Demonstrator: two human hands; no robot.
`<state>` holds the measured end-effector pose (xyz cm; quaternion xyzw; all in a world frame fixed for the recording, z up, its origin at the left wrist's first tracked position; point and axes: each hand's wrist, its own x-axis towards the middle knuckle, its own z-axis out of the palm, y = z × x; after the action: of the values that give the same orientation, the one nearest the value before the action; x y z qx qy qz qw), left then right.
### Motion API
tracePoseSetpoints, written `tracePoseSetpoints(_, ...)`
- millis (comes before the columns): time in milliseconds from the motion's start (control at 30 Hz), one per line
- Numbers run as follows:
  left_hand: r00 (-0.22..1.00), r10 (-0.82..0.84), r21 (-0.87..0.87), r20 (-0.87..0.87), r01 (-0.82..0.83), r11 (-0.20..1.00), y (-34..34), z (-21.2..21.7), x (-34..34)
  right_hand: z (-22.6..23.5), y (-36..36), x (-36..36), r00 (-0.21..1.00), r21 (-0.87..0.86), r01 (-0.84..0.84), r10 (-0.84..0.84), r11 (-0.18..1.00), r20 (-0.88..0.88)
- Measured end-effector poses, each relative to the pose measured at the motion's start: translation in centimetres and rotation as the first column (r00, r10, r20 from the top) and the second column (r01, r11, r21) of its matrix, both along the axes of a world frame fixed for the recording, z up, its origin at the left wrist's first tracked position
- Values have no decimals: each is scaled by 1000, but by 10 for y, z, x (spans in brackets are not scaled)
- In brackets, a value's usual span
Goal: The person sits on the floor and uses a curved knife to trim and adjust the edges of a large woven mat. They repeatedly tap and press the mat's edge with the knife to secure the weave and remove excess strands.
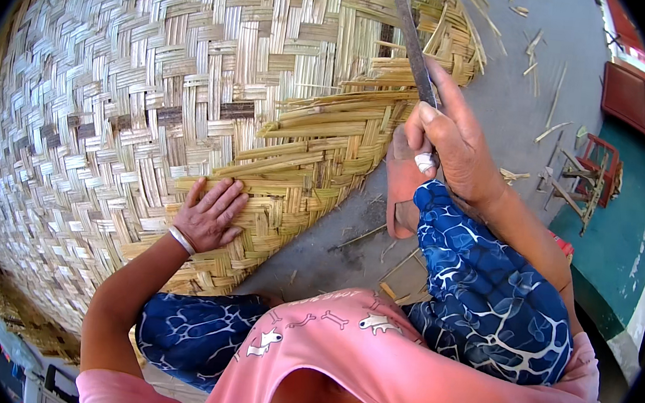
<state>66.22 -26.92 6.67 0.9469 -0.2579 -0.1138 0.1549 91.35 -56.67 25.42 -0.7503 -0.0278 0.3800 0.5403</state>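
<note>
A large woven mat of split bamboo [182,48] curves up before me, pale over most of its face and yellower along its right edge. Low on that edge, my left hand [212,214] lies palm down on the weave, fingers stretched out, a light bangle at the wrist. Several loose strip ends [322,120] run out from the weave between my two hands. My right hand [456,141] grips a long, narrow metal blade [411,35], its index finger laid along it. The blade points away over the mat's right edge; its handle is hidden in my fist. White wrapping covers one finger.
Cut bamboo strips [535,51] litter the grey floor [504,87] on the right. A small wooden frame with red parts [596,181] stands by a green floor area [630,231]. My sandalled foot [403,186] is close to the mat's edge, below the blade.
</note>
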Motion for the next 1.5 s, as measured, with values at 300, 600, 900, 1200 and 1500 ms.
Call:
tracePoseSetpoints(300,1000,-4,12,13,3,1000,0,2,9,-31,0,49,822,-198,-497,531,845,205)
tracePoseSetpoints(600,981,134,137,-139,-116,984,-19,23,-5,-85,102,48,556,223,-829,802,513,218)
tracePoseSetpoints(900,895,430,260,-116,-391,883,-75,39,-9,-82,119,14,456,242,-876,880,417,132)
tracePoseSetpoints(1200,903,429,245,19,-420,874,-77,49,-14,-30,51,28,182,-137,-967,960,214,213)
tracePoseSetpoints(1500,-199,737,-316,646,-948,22,-56,51,-156,46,106,-30,-269,-482,-870,918,-102,291)
